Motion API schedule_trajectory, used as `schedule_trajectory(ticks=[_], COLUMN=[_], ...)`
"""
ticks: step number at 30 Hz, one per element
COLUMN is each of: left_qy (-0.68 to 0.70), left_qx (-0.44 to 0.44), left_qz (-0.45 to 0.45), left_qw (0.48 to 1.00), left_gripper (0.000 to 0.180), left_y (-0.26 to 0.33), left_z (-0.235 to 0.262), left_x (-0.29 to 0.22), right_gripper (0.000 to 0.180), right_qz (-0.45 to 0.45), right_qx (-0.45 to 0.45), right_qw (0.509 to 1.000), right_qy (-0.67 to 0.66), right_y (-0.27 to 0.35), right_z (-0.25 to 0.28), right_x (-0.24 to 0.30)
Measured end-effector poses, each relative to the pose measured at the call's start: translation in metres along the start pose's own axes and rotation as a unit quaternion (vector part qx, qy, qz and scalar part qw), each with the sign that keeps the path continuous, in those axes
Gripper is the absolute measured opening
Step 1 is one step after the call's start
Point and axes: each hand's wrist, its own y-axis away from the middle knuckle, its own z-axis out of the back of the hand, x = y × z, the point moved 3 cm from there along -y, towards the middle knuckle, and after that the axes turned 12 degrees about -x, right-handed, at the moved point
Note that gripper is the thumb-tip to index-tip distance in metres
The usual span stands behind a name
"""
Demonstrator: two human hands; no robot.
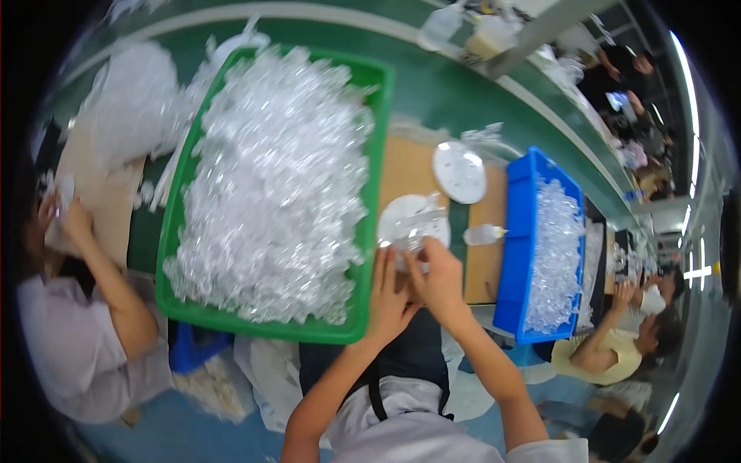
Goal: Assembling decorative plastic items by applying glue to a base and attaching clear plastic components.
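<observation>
Both forearms rise from the lower edge and meet beside the green bin's [369, 193] right wall. Left hand [388, 297] and right hand [438, 279] close their fingers on one small clear plastic part [407, 248], held over the near white dish [413, 220]. Judged light, rigid, slick and brittle; a fingertip pinch at its edges suits it. Green bin: heaped clear parts. Blue bin [515, 255]: the same parts, shallower. A small squeeze bottle [482, 234] lies between.
</observation>
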Motion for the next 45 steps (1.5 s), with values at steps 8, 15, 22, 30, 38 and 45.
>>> schedule_trajectory(ticks=[8,15,22,30,38,45], left_qy=[-0.127,-0.141,-0.139,-0.118,-0.088,-0.074], left_qx=[0.078,0.056,0.069,0.063,0.049,0.034], left_qz=[0.025,0.014,0.025,0.014,0.011,0.025], left_qw=[0.988,0.988,0.988,0.991,0.995,0.996], left_gripper=[0.058,0.05,0.045,0.048,0.049,0.046], left_y=[-0.007,-0.026,-0.026,-0.02,-0.02,-0.017], left_z=[0.014,0.013,0.019,0.018,0.013,0.013], left_x=[-0.009,0.004,0.001,0.014,0.01,0.013], right_gripper=[0.014,0.042,0.034,0.021,0.023,0.021], right_qz=[0.046,-0.005,-0.031,-0.214,-0.279,-0.026], right_qx=[-0.097,0.158,-0.007,0.143,0.082,0.065], right_qw=[0.976,0.907,0.975,0.957,0.946,0.996], right_qy=[0.189,0.39,0.222,-0.136,-0.144,-0.059], right_y=[-0.119,-0.178,-0.163,-0.043,0.017,-0.01], right_z=[0.18,0.14,0.186,0.148,0.018,0.036], right_x=[-0.12,-0.254,-0.223,-0.046,-0.044,-0.009])
